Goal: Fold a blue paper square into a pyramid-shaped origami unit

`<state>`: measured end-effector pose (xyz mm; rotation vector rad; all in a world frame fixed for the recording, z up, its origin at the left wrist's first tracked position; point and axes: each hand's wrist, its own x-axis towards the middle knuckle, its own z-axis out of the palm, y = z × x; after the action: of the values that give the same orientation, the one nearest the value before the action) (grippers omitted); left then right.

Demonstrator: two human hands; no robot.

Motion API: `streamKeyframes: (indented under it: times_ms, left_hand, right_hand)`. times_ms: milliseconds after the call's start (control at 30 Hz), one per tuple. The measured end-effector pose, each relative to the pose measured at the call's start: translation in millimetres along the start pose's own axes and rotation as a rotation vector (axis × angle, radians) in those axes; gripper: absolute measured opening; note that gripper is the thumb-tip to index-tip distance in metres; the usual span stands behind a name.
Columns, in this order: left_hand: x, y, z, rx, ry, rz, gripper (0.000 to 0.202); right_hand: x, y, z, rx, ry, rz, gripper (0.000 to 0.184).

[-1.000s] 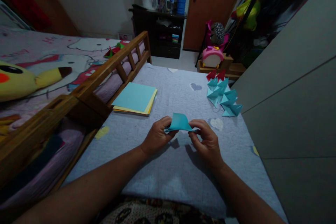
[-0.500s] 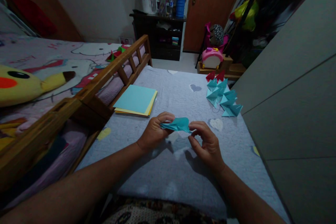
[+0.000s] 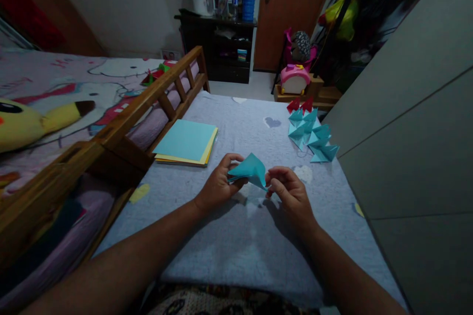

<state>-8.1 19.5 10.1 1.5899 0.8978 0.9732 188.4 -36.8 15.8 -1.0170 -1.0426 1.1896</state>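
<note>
A partly folded sheet of teal origami paper point(image 3: 249, 170) is held above the bed, its upper layer bent up into a curved point. My left hand point(image 3: 221, 182) pinches its left side between thumb and fingers. At the paper's lower right corner is my right hand point(image 3: 286, 189), fingers curled and closed on that tip. Part of the right fingertips is hidden behind the thumb. Farther left lies a stack of square paper point(image 3: 186, 140), teal on top with yellow and orange edges below. Folded teal paper pieces point(image 3: 310, 133) stand in a group at the far right, with red folded pieces point(image 3: 300, 106) behind them.
The bed cover point(image 3: 244, 113) is pale blue with heart prints. A wooden bed rail point(image 3: 155, 93) runs along the left, with a yellow plush toy point(image 3: 33, 123) beyond it. A grey cabinet point(image 3: 417, 157) borders the right side. Behind are a dark shelf unit point(image 3: 199, 54) and a pink toy case point(image 3: 294, 78).
The paper's upper layer has lifted from nearly flat to a raised, curved point. My right thumb has moved up against my fingers at the paper's corner. The view has shifted slightly.
</note>
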Motion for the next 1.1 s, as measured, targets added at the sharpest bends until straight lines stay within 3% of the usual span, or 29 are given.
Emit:
streamKeyframes:
  times_ms: [167,333,600,1100]
  left_hand:
    - [-3,0,-0.7,-0.011,-0.045,-0.051,0.046]
    - [-7,-2,1.4,0.013,-0.010,-0.045,0.050]
    - [-9,-8,1.2,-0.052,-0.020,0.068,0.050]
    - [-10,-11,0.1,-0.099,0.007,0.018,0.049]
  right_hand:
    - [4,2,1,0.042,-0.026,0.141,0.019]
    - [3,5,2,0.110,-0.066,0.246,0.023]
    - [2,2,3,0.167,-0.055,0.312,0.026]
    - [4,3,1,0.206,-0.083,0.334,0.033]
